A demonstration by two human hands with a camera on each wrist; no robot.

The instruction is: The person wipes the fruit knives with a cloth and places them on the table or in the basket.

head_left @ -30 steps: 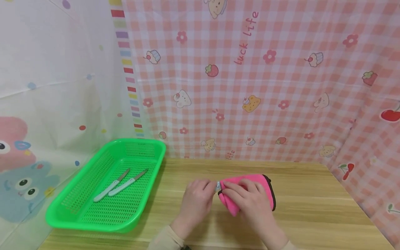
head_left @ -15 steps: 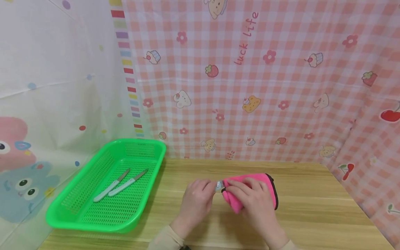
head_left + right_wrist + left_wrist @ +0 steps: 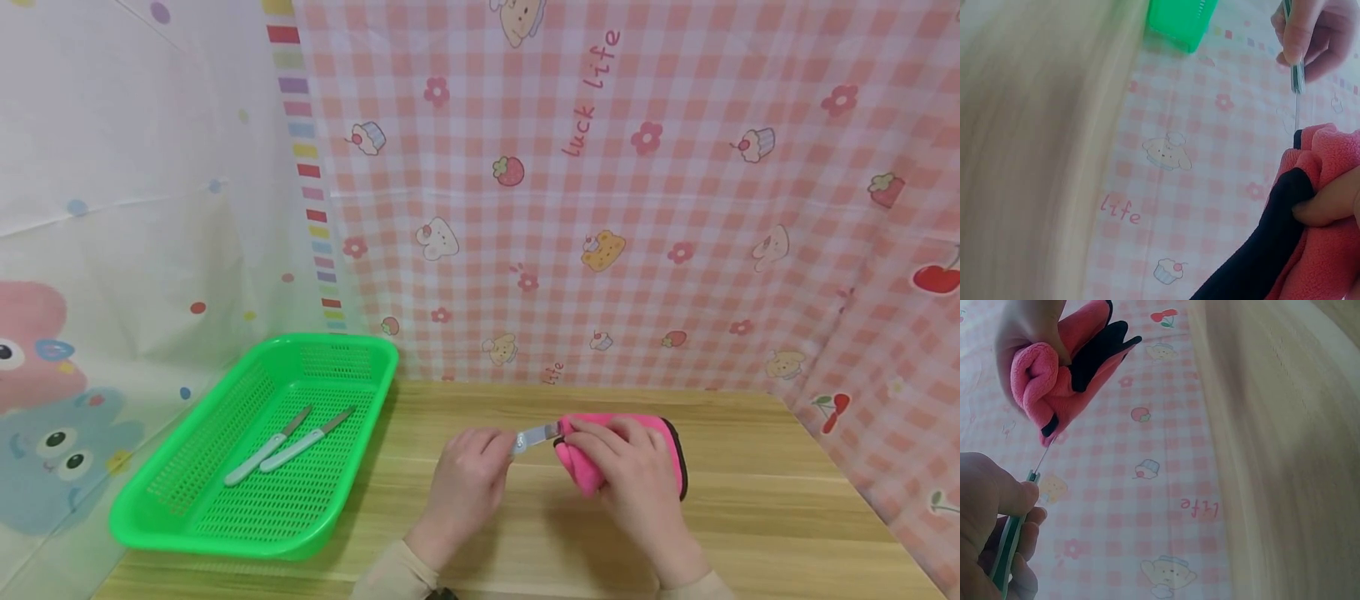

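Note:
In the head view my left hand (image 3: pixel 468 471) grips a small knife (image 3: pixel 534 437) by its pale blue handle, which points to the right. My right hand (image 3: pixel 637 467) holds a folded pink cloth (image 3: pixel 579 473) with black edging, pinched around the blade. Most of the blade is hidden in the fabric. The left wrist view shows the thin blade edge-on between the handle (image 3: pixel 1011 540) and the lower corner of the cloth (image 3: pixel 1041 394). Seen from the right wrist, the thumb (image 3: pixel 1329 203) presses on the black edging. Both hands are raised over the wooden table.
To the left stands a green perforated basket (image 3: pixel 352 467). Inside it lie two knives with pale blue handles, one (image 3: pixel 258 458) beside the other (image 3: pixel 300 446). A pink checked sheet (image 3: pixel 480 275) hangs behind the wooden table (image 3: pixel 765 500), with a white printed sheet (image 3: pixel 150 233) at left.
My right hand and the cloth have shifted to the right, away from the left hand. More of the knife's handle and the base of its blade now show. The left hand stays nearly still.

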